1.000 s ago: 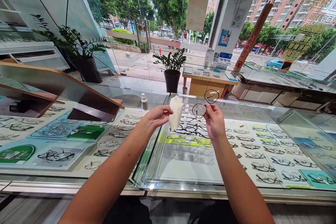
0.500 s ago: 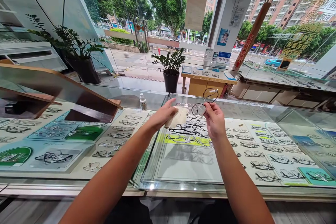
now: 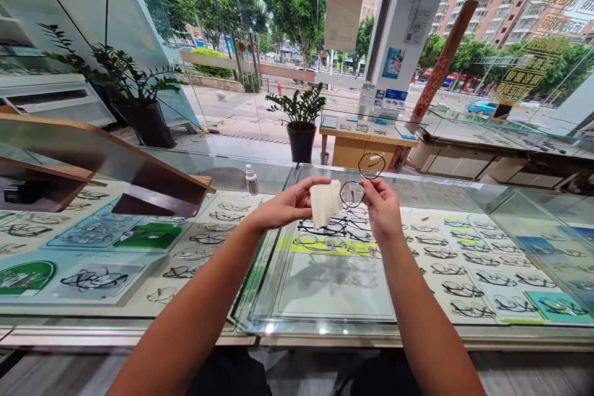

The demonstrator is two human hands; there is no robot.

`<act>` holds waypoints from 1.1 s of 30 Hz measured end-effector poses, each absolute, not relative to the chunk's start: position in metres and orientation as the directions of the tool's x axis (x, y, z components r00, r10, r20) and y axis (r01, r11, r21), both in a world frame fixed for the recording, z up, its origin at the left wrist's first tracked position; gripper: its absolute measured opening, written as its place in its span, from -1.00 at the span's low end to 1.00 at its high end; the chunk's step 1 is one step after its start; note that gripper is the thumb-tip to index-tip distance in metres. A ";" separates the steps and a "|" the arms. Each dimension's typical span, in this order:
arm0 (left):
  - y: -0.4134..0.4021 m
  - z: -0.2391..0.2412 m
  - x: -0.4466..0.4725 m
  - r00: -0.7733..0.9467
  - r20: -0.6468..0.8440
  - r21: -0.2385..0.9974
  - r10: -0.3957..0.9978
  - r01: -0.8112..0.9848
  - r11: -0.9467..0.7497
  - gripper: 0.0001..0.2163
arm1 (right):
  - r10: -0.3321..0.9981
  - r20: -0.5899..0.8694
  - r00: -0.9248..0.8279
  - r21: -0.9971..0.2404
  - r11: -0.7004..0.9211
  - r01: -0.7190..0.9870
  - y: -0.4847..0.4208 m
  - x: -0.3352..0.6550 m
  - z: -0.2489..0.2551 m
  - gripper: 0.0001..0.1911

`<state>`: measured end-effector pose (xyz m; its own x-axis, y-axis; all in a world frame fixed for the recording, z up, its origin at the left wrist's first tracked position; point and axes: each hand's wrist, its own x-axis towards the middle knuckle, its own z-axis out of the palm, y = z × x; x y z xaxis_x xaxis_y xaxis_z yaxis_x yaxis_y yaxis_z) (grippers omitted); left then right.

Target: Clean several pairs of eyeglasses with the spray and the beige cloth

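Round, dark-rimmed eyeglasses [image 3: 352, 205] are held up above the glass counter, pinched at the middle by my right hand [image 3: 383, 207]. One lens points up and away, the other lies toward my left. My left hand [image 3: 292, 203] is closed on a cream cleaning cloth [image 3: 325, 204], which hangs from the fingers. The cloth's right edge is right beside the near lens; I cannot tell whether they touch. A small white spray bottle [image 3: 252, 180] stands on the counter left of my left hand.
Below, the glass display case [image 3: 334, 327] holds rows of eyeglasses [image 3: 464, 289]. A slanted wooden display stand [image 3: 158, 173] rises at the left. Beyond the counter stand a potted plant [image 3: 301, 142] and a yellow table [image 3: 357, 147] near the window.
My left hand has turned and moved slightly right, bringing the cloth up against or near the lens. The eyeglasses and right hand have barely moved.
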<state>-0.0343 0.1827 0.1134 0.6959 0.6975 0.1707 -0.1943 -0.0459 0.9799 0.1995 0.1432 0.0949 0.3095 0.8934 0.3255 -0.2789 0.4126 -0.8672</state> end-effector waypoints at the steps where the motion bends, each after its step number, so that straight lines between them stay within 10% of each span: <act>1: 0.183 0.112 -0.034 0.697 0.178 0.980 0.695 -0.186 -0.065 -0.33 | 0.901 0.325 0.288 -0.875 0.402 -0.271 0.142 0.199 0.095 -0.62; 9: 0.182 0.111 -0.028 0.672 0.256 0.923 0.695 0.044 -0.382 -0.69 | 0.945 0.316 0.087 -0.920 0.328 -0.213 0.135 0.191 0.093 -0.69; 17: 0.174 0.111 -0.021 0.686 0.317 0.863 0.655 0.079 -0.500 -0.50 | 0.944 0.325 0.054 -0.920 0.329 -0.212 0.131 0.179 0.091 -0.67; 26: 0.171 0.090 -0.005 0.541 0.079 0.996 0.838 -0.071 -0.048 -0.34 | 0.934 0.329 0.137 -0.893 0.355 -0.275 0.128 0.170 0.088 -0.65; 33: 0.172 0.086 -0.002 0.453 0.067 0.997 0.889 0.001 -0.075 -0.46 | 0.933 0.332 0.139 -0.889 0.358 -0.286 0.127 0.172 0.088 -0.68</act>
